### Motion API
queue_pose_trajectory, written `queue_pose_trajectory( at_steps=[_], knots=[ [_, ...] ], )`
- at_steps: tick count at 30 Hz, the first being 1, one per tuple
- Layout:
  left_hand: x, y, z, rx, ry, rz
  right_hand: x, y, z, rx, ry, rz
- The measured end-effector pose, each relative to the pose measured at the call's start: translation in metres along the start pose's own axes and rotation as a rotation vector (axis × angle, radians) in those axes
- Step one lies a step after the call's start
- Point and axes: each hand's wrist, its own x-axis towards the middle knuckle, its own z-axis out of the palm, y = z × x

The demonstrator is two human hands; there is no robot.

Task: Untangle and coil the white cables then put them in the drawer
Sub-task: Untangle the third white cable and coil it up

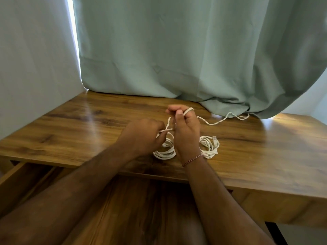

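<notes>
White cables (208, 146) lie coiled near the bench's (70, 131) front edge; both hands grasp a twisted strand above them, left hand (143, 137) pinching, right hand (185, 131) looping it over a finger.

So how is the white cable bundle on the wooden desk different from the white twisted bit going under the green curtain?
The white cable bundle lies looped in rings on the wooden desk, while the white twisted strand runs out in one long wavy line. The bundle sits near the right hand; the strand's far end reaches under the green curtain. A plug end shows on the bundle; none shows on the strand. Both are thin and white.
</notes>
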Motion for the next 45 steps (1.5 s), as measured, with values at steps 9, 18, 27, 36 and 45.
queue_pose_trajectory(
  at_steps=[9,18,27,36,45],
  knots=[
    [0.006,-0.016,-0.041,-0.017,0.08,-0.035,-0.011,0.012,-0.012,-0.968,-0.204,-0.335],
    [0.005,-0.043,-0.026,-0.183,0.162,0.145,-0.016,-0.001,0.001,-0.532,-0.457,0.128],
    [0.043,-0.016,-0.018,-0.246,0.336,0.24,0.003,-0.01,-0.01,0.832,-0.642,0.529],
    [0.032,-0.012,0.009,-0.279,0.331,0.128,-0.001,-0.013,-0.002,0.978,-0.32,0.408],
    [0.043,0.01,0.025,-1.194,0.279,-0.365,0.015,-0.042,-0.012,1.092,0.045,0.297]
  ],
)
